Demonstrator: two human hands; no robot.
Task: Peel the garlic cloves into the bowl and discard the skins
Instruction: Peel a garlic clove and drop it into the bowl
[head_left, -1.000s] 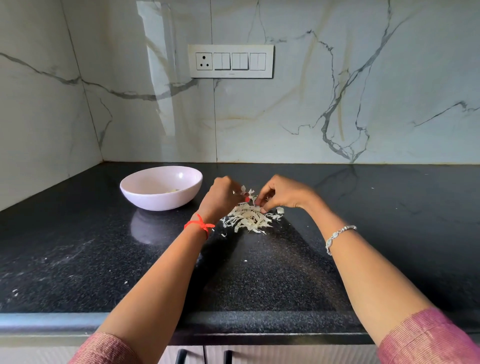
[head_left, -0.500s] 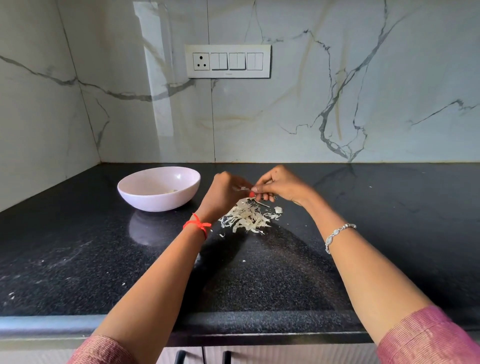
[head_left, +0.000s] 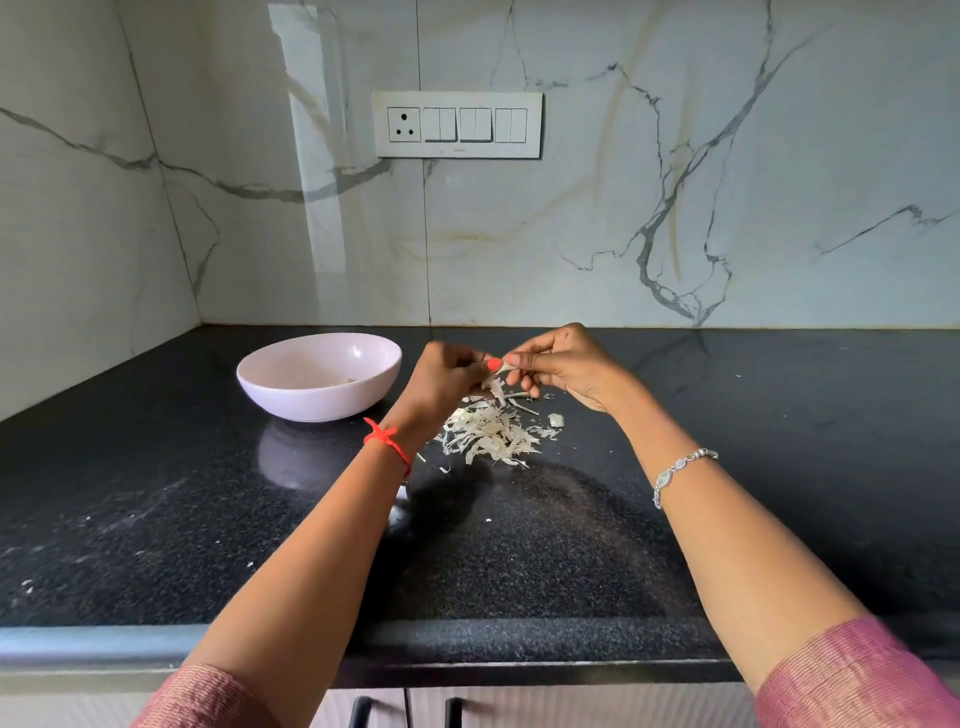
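My left hand (head_left: 448, 378) and my right hand (head_left: 563, 364) meet above the black counter and pinch a small garlic clove (head_left: 503, 370) between their fingertips. A strip of pale skin (head_left: 497, 388) hangs from the clove. Below the hands lies a heap of garlic skins (head_left: 491, 434). A pale pink bowl (head_left: 270, 385) stands to the left of my left hand, with a few peeled cloves (head_left: 340, 382) at its bottom.
The black granite counter (head_left: 779, 467) runs back to a marble wall with a switch panel (head_left: 457, 124). A left wall closes the corner behind the bowl. Small skin scraps (head_left: 556, 419) lie beside the heap. The counter's front edge (head_left: 104, 644) is close to me.
Both hands have risen from the skin heap and come together. The right hand lifted off the counter and now pinches the clove with the left; a skin strip hangs down.
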